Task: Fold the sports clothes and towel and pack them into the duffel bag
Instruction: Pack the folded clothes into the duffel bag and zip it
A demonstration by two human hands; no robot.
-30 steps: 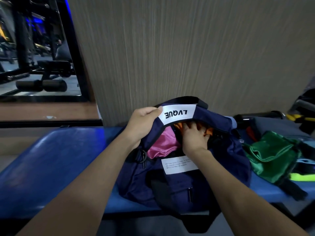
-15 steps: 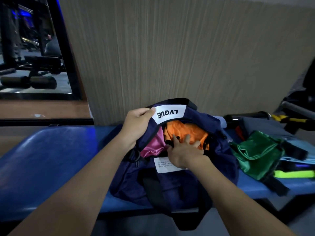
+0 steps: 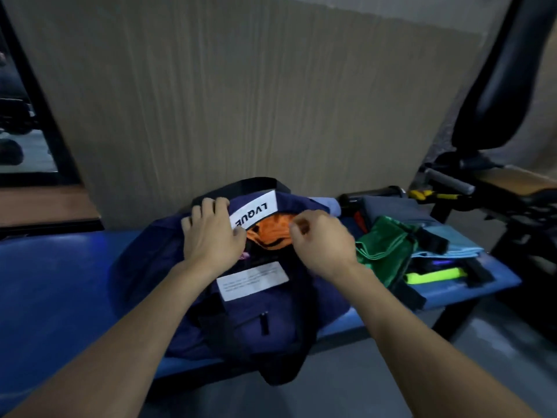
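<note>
Tall wood-grain wall panel [image 3: 256, 101] behind, filling most of the view. Long blue padded bench [image 3: 60, 282] below it, running left to right. Dark gym equipment [image 3: 497, 86] rising at right; dark doorway frame at far left.

Navy duffel bag [image 3: 256, 312] on the bench, middle, mouth up, white "LVQUE" label [image 3: 253, 214] on its far flap. Green satin garment [image 3: 382, 248] just right of the bag, lying on a light blue towel [image 3: 446, 251], grey fabric [image 3: 388, 206] behind, neon yellow strip [image 3: 434, 276] near the bench's right end. Orange garment [image 3: 274, 233] showing inside the bag's mouth.

Left hand [image 3: 211, 233] spread flat on the bag's top, fingers fairly straight, pressing the flap beside the label. Right hand [image 3: 322, 239] above the bag's right side, fingers curled; blurred, so cannot tell whether anything is pinched.

Half a second back: left hand gripping the flap and lifting it, pink cloth plainly visible, right hand down inside against the orange. Now flap lowered, pink nearly hidden, right hand out of the opening.
</note>
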